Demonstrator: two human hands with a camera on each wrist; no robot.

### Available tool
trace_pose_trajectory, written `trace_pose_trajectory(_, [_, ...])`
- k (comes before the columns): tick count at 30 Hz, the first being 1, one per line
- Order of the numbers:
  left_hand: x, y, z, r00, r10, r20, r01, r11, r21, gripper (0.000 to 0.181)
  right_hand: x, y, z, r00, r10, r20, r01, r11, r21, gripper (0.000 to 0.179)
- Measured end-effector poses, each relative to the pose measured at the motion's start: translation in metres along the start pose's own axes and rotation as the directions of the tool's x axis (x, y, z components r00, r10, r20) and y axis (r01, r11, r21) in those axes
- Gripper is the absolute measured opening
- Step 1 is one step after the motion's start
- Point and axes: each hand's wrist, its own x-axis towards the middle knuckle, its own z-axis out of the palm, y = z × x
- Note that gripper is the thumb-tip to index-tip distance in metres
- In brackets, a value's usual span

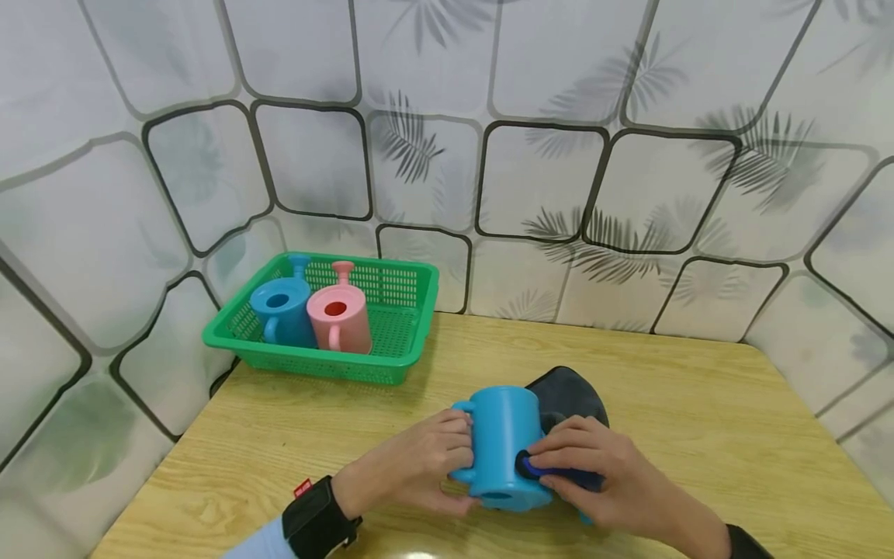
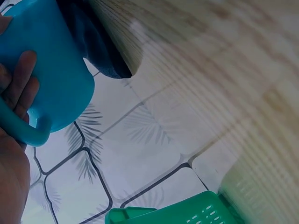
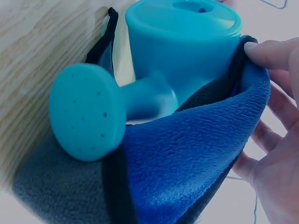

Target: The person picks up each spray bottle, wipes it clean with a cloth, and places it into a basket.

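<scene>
A light blue toy watering can (image 1: 504,442) lies tipped over near the front of the table, its holed top facing the person. My left hand (image 1: 426,462) grips its handle (image 2: 23,128), fingers curled through the loop. In the right wrist view the round sprinkler head (image 3: 88,112) with small holes points away from the can's body. My right hand (image 1: 608,473) pinches a blue and dark grey cloth (image 3: 201,135) and holds its edge against the can's side. More of the cloth spreads behind and under the spout.
A green plastic basket (image 1: 405,361) stands at the back left of the wooden table (image 1: 698,435). Inside it are a blue watering can (image 1: 296,322) and a pink watering can (image 1: 352,318). A patterned curtain (image 1: 433,171) hangs behind the table and at both sides.
</scene>
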Motion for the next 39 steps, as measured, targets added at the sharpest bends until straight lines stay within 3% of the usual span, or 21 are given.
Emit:
trace_pose_trajectory(5, [-0.001,0.003,0.001,1.000,-0.014,0.003,0.014,0.999,-0.033,0.040,-0.001,-0.006,0.000,0.999,-0.044,0.019,0.044,0.998,0.033,0.033])
trace_pose_trajectory(11, [-0.002,0.003,0.002,1.000,0.003,-0.013,-0.003,1.000,-0.003,0.041,0.002,-0.010,-0.002,0.998,-0.064,0.027,0.062,0.997,0.050,0.032])
trace_pose_trajectory(19, [-0.003,0.001,0.001,0.999,0.016,-0.034,-0.016,1.000,-0.003,0.040,0.006,-0.003,-0.002,0.998,-0.067,0.002,0.067,0.998,0.003,0.018])
trace_pose_trajectory(30, [-0.004,0.002,-0.002,1.000,0.008,-0.021,-0.009,0.999,-0.046,0.034,0.008,0.012,-0.010,0.998,0.056,-0.031,-0.058,0.997,-0.049,0.030])
trace_pose_trajectory(34, [-0.003,0.005,-0.003,0.999,0.040,-0.036,-0.042,0.998,-0.038,0.032,0.007,0.019,-0.016,0.988,0.155,-0.025,-0.156,0.985,-0.076,0.041])
trace_pose_trajectory(39, [-0.003,0.008,-0.004,0.999,0.033,-0.028,-0.035,0.998,-0.049,0.032,0.008,0.029,-0.024,0.970,0.238,-0.040,-0.241,0.962,-0.125,0.047])
